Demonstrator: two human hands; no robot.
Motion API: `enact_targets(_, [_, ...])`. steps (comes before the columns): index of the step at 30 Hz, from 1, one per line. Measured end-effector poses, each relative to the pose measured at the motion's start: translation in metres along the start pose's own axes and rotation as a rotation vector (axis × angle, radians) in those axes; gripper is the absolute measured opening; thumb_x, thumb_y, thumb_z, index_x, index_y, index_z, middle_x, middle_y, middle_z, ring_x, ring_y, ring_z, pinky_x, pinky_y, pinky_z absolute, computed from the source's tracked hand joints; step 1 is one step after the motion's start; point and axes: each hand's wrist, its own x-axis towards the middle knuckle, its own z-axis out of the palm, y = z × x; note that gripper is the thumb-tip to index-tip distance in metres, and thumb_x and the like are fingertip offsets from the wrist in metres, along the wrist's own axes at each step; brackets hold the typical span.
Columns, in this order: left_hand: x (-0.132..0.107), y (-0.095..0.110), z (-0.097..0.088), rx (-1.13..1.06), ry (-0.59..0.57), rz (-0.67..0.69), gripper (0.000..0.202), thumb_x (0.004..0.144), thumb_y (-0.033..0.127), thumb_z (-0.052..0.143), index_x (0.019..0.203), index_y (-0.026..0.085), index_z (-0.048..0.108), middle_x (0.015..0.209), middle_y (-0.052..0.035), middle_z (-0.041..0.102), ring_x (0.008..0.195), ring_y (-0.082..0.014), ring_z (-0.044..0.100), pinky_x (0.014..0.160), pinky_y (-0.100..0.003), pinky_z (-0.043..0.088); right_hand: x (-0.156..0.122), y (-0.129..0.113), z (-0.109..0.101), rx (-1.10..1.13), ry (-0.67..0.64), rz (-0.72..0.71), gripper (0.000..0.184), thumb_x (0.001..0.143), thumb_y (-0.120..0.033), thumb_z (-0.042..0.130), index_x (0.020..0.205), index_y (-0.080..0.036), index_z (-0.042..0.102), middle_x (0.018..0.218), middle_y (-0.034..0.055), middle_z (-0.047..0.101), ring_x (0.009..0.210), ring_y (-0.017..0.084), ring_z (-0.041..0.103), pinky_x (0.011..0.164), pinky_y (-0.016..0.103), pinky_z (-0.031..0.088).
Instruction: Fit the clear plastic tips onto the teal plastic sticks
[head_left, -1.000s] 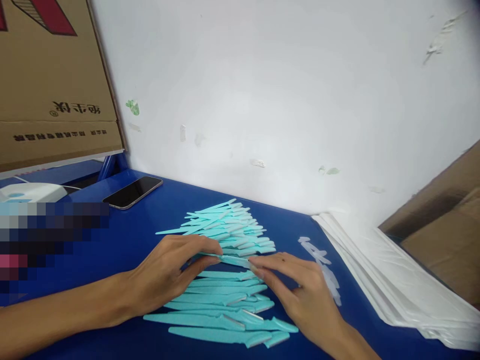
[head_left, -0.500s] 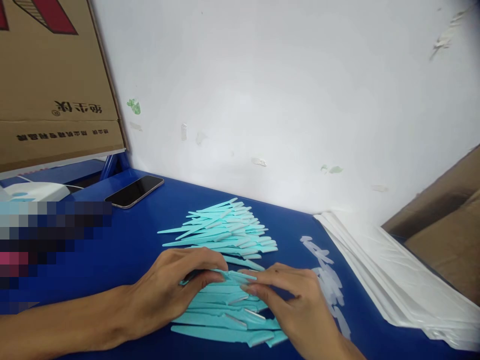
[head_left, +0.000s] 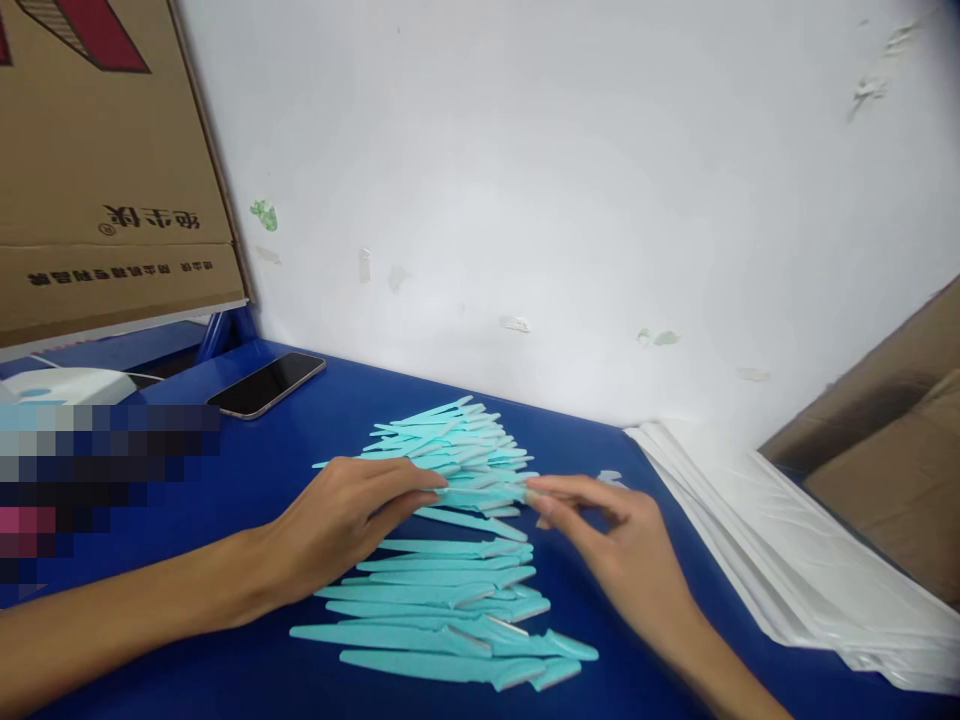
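Thumb and fingers of my left hand [head_left: 367, 505] are closed on the handle side of a teal eyebrow razor [head_left: 480, 497]. At the razor's blade end, my right hand [head_left: 615, 520] pinches with thumb and forefinger; its tip is hidden by the fingers. Just beyond both hands lies a heap of teal eyebrow razors [head_left: 442, 440], handles to the left. Nearer me, several more razors [head_left: 397, 637] are spread in a loose row, some with a thin metal edge showing. A few translucent white pieces [head_left: 609, 477] show behind my right hand.
A phone [head_left: 270, 385] lies at the back left of the blue table [head_left: 210, 470], near a white device [head_left: 71, 385]. White plastic sheets or bags [head_left: 750, 530] are stacked along the right. Cardboard boxes [head_left: 112, 150] stand at left and right; a white wall rises behind.
Both hands have moved away from me, from above the near row to the edge of the heap. The near row is now uncovered, and my right hand has come over the translucent pieces.
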Motion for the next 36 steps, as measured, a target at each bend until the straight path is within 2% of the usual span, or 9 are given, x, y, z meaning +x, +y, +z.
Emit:
enact_targets(4, [0.002, 0.004, -0.002, -0.088, -0.052, -0.103, 0.017, 0.104, 0.023, 0.057, 0.116, 0.021, 0.070, 0.092, -0.0003, 0.076, 0.075, -0.0120, 0.071, 0.064, -0.019, 0.053, 0.005, 0.006, -0.005, 0.017, 0.017, 0.022, 0.021, 0.091, -0.044, 0.071, 0.098, -0.028, 0.083, 0.092, 0.0011, 0.081, 0.071, 0.018, 0.074, 0.069, 0.028, 0.058])
enact_targets(8, [0.002, -0.001, -0.003, -0.024, 0.022, -0.170, 0.017, 0.104, 0.028, 0.058, 0.111, 0.020, 0.072, 0.095, -0.0008, 0.077, 0.082, -0.0138, 0.072, 0.074, -0.021, 0.056, 0.008, 0.010, -0.008, -0.042, 0.034, 0.015, 0.027, 0.093, -0.047, 0.067, 0.106, -0.028, 0.080, 0.098, 0.0016, 0.081, 0.076, 0.020, 0.075, 0.074, 0.030, 0.059])
enact_targets(10, [0.002, -0.013, -0.005, 0.083, 0.043, -0.206, 0.019, 0.104, 0.031, 0.058, 0.111, 0.020, 0.072, 0.097, -0.0017, 0.077, 0.084, -0.0153, 0.072, 0.076, -0.023, 0.055, 0.013, 0.015, -0.017, -0.196, 0.072, -0.021, 0.029, 0.096, -0.047, 0.061, 0.111, -0.028, 0.078, 0.102, 0.0017, 0.081, 0.081, 0.021, 0.076, 0.075, 0.032, 0.059])
enact_targets(15, [0.002, -0.042, -0.009, 0.291, -0.010, -0.249, 0.031, 0.106, 0.041, 0.050, 0.112, 0.020, 0.073, 0.102, -0.0049, 0.077, 0.089, -0.0208, 0.072, 0.078, -0.030, 0.055, 0.027, 0.041, -0.058, -0.801, 0.160, -0.166, 0.032, 0.099, -0.037, 0.050, 0.116, -0.023, 0.074, 0.108, 0.0064, 0.079, 0.096, 0.029, 0.074, 0.083, 0.042, 0.057])
enact_targets(18, [0.002, -0.044, -0.008, 0.316, -0.059, -0.236, 0.033, 0.106, 0.041, 0.048, 0.110, 0.019, 0.073, 0.101, -0.0061, 0.077, 0.089, -0.0221, 0.069, 0.077, -0.032, 0.055, 0.032, 0.056, -0.080, -1.001, 0.092, -0.149, 0.033, 0.099, -0.034, 0.049, 0.117, -0.022, 0.073, 0.111, 0.0091, 0.079, 0.102, 0.032, 0.073, 0.085, 0.045, 0.056])
enact_targets(22, [0.002, -0.038, -0.006, 0.296, -0.087, -0.200, 0.031, 0.106, 0.037, 0.047, 0.107, 0.019, 0.072, 0.103, -0.0069, 0.075, 0.092, -0.0217, 0.066, 0.077, -0.031, 0.054, 0.034, 0.067, -0.097, -1.064, -0.086, -0.045, 0.027, 0.097, -0.033, 0.053, 0.105, -0.024, 0.077, 0.100, 0.0072, 0.081, 0.091, 0.032, 0.076, 0.078, 0.043, 0.057])
enact_targets(28, [0.007, -0.027, -0.009, 0.300, -0.072, -0.187, 0.030, 0.107, 0.035, 0.046, 0.110, 0.019, 0.071, 0.106, -0.0072, 0.070, 0.092, -0.0209, 0.066, 0.073, -0.029, 0.052, 0.034, 0.073, -0.097, -1.046, -0.149, -0.124, 0.031, 0.100, -0.038, 0.051, 0.109, -0.025, 0.078, 0.105, 0.0086, 0.080, 0.091, 0.029, 0.076, 0.077, 0.038, 0.057])
enact_targets(33, [0.007, -0.012, -0.010, 0.201, -0.053, -0.188, 0.029, 0.108, 0.033, 0.047, 0.117, 0.019, 0.071, 0.091, -0.0028, 0.068, 0.061, -0.0109, 0.057, 0.054, -0.022, 0.042, 0.034, 0.080, -0.086, -1.072, -0.173, -0.190, 0.028, 0.100, -0.028, 0.050, 0.108, -0.026, 0.077, 0.098, 0.0062, 0.080, 0.086, 0.025, 0.075, 0.073, 0.032, 0.052])
enact_targets(36, [0.006, -0.005, -0.009, 0.132, -0.092, -0.176, 0.028, 0.108, 0.028, 0.047, 0.119, 0.020, 0.071, 0.090, -0.0025, 0.067, 0.058, -0.0093, 0.055, 0.051, -0.021, 0.039, 0.034, 0.080, -0.080, -1.116, -0.157, -0.218, 0.028, 0.102, -0.028, 0.046, 0.099, -0.024, 0.074, 0.089, 0.0056, 0.077, 0.077, 0.024, 0.073, 0.067, 0.032, 0.048])
